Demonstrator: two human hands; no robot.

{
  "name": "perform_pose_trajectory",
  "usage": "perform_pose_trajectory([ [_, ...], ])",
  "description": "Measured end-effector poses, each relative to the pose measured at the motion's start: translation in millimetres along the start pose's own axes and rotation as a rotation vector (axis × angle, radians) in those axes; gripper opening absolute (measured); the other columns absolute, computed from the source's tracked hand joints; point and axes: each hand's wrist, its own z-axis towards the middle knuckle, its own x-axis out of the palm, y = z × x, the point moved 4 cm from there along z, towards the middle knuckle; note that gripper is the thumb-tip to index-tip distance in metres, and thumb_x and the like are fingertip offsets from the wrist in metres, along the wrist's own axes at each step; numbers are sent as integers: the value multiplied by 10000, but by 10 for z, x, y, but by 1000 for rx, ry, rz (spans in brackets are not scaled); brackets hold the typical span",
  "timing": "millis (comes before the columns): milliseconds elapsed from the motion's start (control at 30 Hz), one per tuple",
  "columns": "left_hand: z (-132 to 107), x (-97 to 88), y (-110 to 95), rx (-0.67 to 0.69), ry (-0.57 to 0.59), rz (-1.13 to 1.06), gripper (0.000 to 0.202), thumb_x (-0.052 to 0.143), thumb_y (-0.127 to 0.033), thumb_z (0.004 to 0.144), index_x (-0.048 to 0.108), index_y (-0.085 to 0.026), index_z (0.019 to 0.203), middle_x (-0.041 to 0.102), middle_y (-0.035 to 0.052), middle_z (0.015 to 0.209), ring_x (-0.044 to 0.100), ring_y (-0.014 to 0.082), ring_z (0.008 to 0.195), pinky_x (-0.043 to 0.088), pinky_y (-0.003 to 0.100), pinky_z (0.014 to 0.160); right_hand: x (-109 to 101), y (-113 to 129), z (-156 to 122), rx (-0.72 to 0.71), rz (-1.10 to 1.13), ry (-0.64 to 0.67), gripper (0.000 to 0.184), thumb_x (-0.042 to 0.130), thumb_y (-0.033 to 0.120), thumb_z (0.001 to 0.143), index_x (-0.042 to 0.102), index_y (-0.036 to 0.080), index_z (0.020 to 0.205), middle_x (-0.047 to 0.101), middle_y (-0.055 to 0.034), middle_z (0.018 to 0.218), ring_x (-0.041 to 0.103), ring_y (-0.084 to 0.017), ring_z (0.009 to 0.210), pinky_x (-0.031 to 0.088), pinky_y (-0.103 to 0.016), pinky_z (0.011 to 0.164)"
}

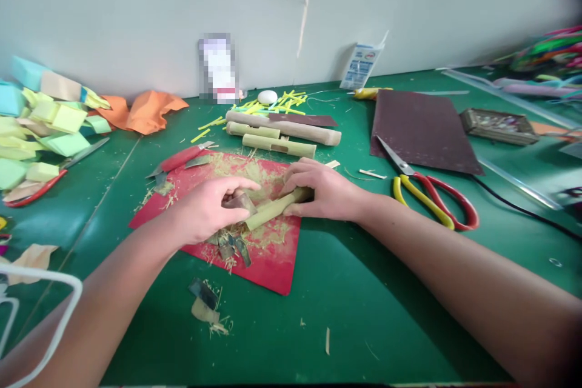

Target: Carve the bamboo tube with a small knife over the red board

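My right hand [321, 188] is wrapped round a pale green bamboo tube [273, 209], which slants down to the left over a red mat [277, 267]. Between the thumb and fingers of my left hand [216, 206] is a small grey-brown piece of sandpaper [243, 201], close against the tube's near end. Its far edge is partly hidden by the fingers. Fine dust and shavings cover the mat around both hands. Several dark scraps [234, 248] lie on it just below the left hand.
Behind the mat lie cut bamboo pieces [279, 145] and a red-handled knife [182, 159]. Red-and-yellow scissors [431, 194] rest at the right beside a dark sandpaper sheet [418, 127]. Folded paper [54, 115] is heaped at the left. A phone [218, 70] leans on the wall.
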Motion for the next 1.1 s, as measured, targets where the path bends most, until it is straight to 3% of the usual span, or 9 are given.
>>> perform_pose_trajectory([
  [133, 61, 23, -68, 79, -68, -10, 435, 608, -254, 769, 589, -237, 1203, 573, -13, 777, 533, 121, 692, 429, 225, 613, 2, -10, 6, 2, -7, -1, 256, 722, 381, 737, 703, 214, 930, 631, -59, 941, 528, -206, 875, 424, -355, 784],
  [300, 17, -4, 9, 42, 1, 1, 323, 621, -274, 779, 650, -242, 1099, 601, -18, 761, 551, 117, 679, 431, 213, 599, -5, 3, -2, -4, -3, -2, 271, 725, 398, 731, 698, 209, 924, 633, -59, 936, 526, -207, 872, 426, -353, 772],
  [467, -50, -133, 169, 80, -193, -26, 294, 642, -321, 787, 651, -211, 1059, 634, 0, 825, 568, 127, 718, 463, 233, 655, -20, 33, -4, -40, -33, -14, 276, 694, 390, 756, 692, 201, 956, 639, -71, 937, 540, -208, 857, 426, -363, 780],
  [633, -45, -118, 62, 231, -306, 15, 119, 593, -247, 815, 662, -178, 882, 663, 34, 893, 600, 158, 835, 485, 259, 754, -69, 59, -22, -54, -104, -99, 280, 613, 357, 808, 659, 199, 1035, 648, -81, 953, 556, -228, 880, 437, -383, 783],
  [733, -50, -104, 27, 283, -319, 45, 102, 570, -221, 834, 657, -179, 867, 660, 36, 909, 602, 157, 861, 485, 265, 790, -74, 126, -36, -71, -163, -158, 250, 559, 264, 829, 637, 192, 1056, 639, -100, 1059, 561, -239, 946, 446, -392, 816],
  [833, -48, -94, 50, 326, -304, 78, 93, 570, -198, 845, 656, -185, 877, 657, 30, 924, 602, 151, 877, 477, 272, 826, -7, 226, -25, -68, -197, -137, 265, 509, 191, 839, 623, 182, 1078, 632, -111, 1104, 568, -239, 971, 452, -390, 836],
  [1100, -126, -98, 41, 511, -265, 187, 121, 567, -127, 834, 646, -166, 917, 655, 57, 950, 613, 163, 908, 488, 302, 855, 97, 262, 57, -7, -150, -83, 259, 573, 255, 829, 639, 166, 1063, 646, -107, 1008, 573, -238, 930, 466, -376, 800],
])
